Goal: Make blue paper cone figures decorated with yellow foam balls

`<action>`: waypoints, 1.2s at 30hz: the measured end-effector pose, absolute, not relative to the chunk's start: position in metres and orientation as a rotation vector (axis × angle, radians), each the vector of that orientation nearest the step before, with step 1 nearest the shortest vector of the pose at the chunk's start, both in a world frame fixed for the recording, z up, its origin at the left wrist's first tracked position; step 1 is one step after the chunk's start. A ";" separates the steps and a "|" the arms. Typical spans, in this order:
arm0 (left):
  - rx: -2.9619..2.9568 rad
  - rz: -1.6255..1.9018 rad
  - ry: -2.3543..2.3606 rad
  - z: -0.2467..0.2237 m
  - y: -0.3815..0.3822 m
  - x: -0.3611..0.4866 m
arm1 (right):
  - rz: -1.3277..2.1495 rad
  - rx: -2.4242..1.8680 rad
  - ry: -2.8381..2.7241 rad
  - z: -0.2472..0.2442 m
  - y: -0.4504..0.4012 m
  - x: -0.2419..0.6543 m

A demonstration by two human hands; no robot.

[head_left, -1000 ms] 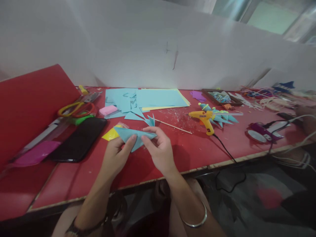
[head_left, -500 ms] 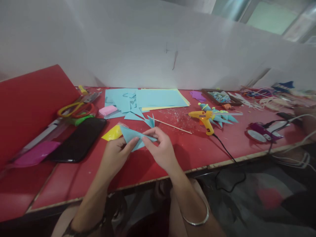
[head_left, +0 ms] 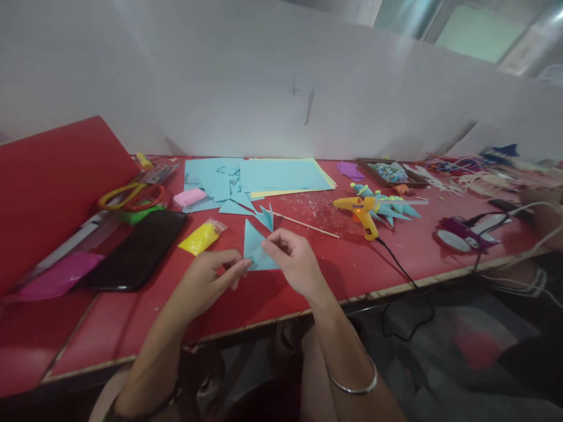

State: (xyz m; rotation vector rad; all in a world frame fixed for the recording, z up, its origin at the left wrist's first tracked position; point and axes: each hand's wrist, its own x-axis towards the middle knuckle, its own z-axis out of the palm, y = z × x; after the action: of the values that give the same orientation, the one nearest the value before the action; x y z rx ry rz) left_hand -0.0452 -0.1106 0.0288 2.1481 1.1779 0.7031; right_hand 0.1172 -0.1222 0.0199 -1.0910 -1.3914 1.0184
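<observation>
A triangular piece of light blue paper (head_left: 254, 243) is held in front of me, its point upward. My right hand (head_left: 294, 261) pinches its sloping edge between thumb and fingers. My left hand (head_left: 215, 278) has thumb and forefinger closed at the lower left corner of the paper. Just behind it lies a small folded blue paper piece (head_left: 265, 218) at the end of a thin wooden stick (head_left: 308, 225). To the left, near my left hand, rests a yellow packet (head_left: 200, 237).
Blue sheets (head_left: 285, 174) lie at the back with cut scraps. Rightward are a yellow glue gun (head_left: 363, 211), its cord over the edge, and a spiky blue paper craft (head_left: 396, 208). A phone (head_left: 138, 249) and scissors (head_left: 127, 196) lie left. Another person's hand (head_left: 545, 214) shows far right.
The blue paper has turned and moved right, its point now upward. My left hand has slid from its flat side to the lower corner. The yellow packet is now uncovered.
</observation>
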 end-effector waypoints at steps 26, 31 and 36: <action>1.877 0.870 1.369 0.030 -0.115 -0.044 | 1.364 -0.912 -1.520 0.017 -0.127 0.108; 1.776 0.952 1.303 0.030 -0.116 -0.047 | 1.380 -0.863 -1.434 0.017 -0.127 0.101; 1.820 0.880 1.219 0.029 -0.116 -0.045 | 1.293 -0.910 -1.350 0.014 -0.126 0.095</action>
State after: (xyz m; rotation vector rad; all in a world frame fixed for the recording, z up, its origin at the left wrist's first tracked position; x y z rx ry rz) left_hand -0.0453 -0.1155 0.0292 1.8200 1.2185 0.8795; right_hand 0.0953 -0.1257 0.0143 -0.9101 -1.3498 1.2927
